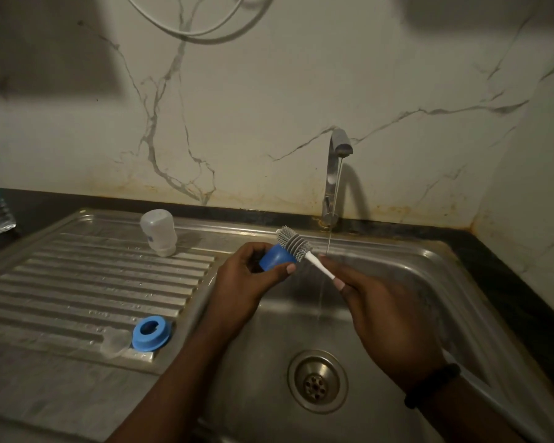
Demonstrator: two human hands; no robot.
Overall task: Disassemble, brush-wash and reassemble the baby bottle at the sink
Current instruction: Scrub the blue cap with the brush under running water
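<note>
At frame centre, a blue cap (pixel 277 257) is gripped by the curled left hand (pixel 248 279); a brush (pixel 296 246) is pinched by the right hand (pixel 387 314) over the sink (pixel 429 282).

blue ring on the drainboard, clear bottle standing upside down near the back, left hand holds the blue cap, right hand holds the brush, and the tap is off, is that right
One thing is wrong: the tap is running, not off. The head view shows a thin stream falling from it into the sink. The rest holds: blue ring on the drainboard, bottle inverted, left hand on the blue cap, right hand on the brush.
</note>
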